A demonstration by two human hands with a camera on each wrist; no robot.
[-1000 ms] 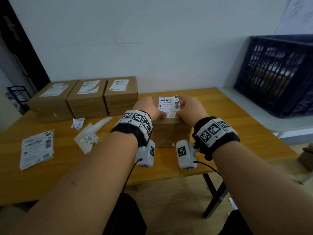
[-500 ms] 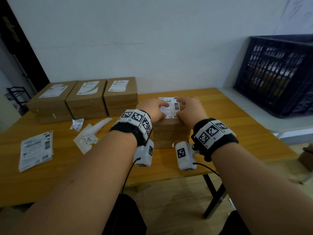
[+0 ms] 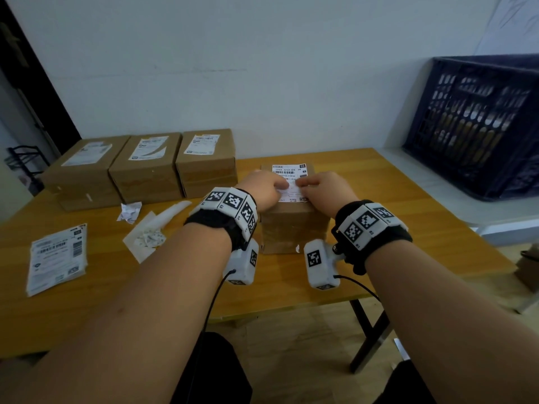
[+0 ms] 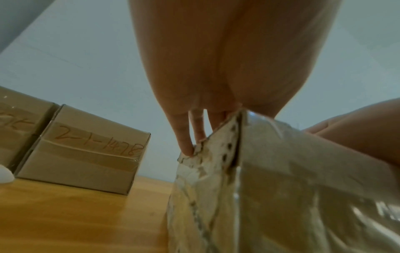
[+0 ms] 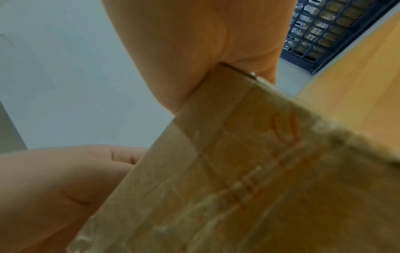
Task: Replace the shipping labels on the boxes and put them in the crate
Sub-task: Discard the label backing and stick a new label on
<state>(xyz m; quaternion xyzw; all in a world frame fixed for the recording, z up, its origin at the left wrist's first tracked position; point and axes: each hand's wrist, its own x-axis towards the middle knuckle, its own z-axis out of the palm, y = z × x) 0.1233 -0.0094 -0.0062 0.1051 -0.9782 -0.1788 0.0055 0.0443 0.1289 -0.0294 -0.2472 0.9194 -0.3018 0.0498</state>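
Roughly centred on the wooden table [image 3: 393, 205], the taped cardboard box [image 3: 291, 225] stands under both hands. It reads as stiff, boxy and probably light; glossy tape on its sides could be slick, so I would take it by two opposite side walls, palms flat, for the carry to the dark blue crate [image 3: 478, 126], which sits on a ledge well apart to the right.

Head view: the new label [image 3: 288, 182] lies on the box top, its far half exposed. Left hand [image 3: 262, 188] and right hand [image 3: 329, 191] press down on the near half, fingers laid flat and nearly meeting. Thin paper, adhesive; likely to crease if rubbed unevenly.

Only the head view shows three other boxes [image 3: 145, 167] at the back left, the spare labels [image 3: 57, 258] and crumpled scraps [image 3: 129, 211].

Left wrist view alone shows ragged torn tape at the box's corner, with the left fingertips [image 4: 186, 147] touching it. Right wrist view adds reddish handwriting on the box side.
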